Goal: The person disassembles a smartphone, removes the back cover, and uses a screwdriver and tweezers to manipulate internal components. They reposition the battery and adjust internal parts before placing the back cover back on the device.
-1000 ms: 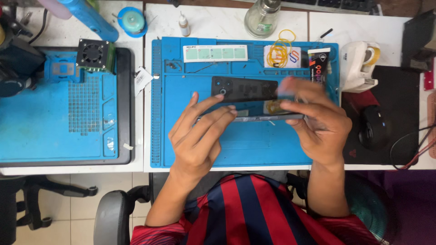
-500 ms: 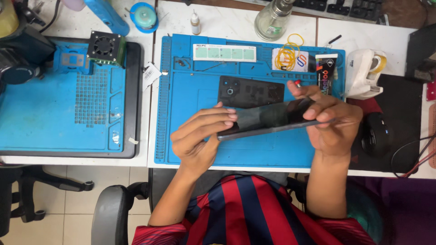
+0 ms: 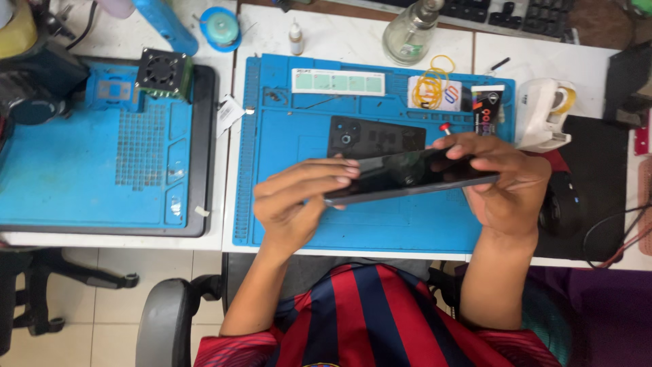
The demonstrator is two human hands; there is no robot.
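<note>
Hands: dark smartphone is gripped at its ends by left hand and right hand, fingers closed | held tilted above blue repair mat | black back cover lies just behind on mat

We saw phone face glossy black glass, mirror-smooth. Blue mat looked matt rubbery, ribbed along left edge. Back cover on mat was dull black plastic. Bottle at table's far edge was clear glass.
</note>
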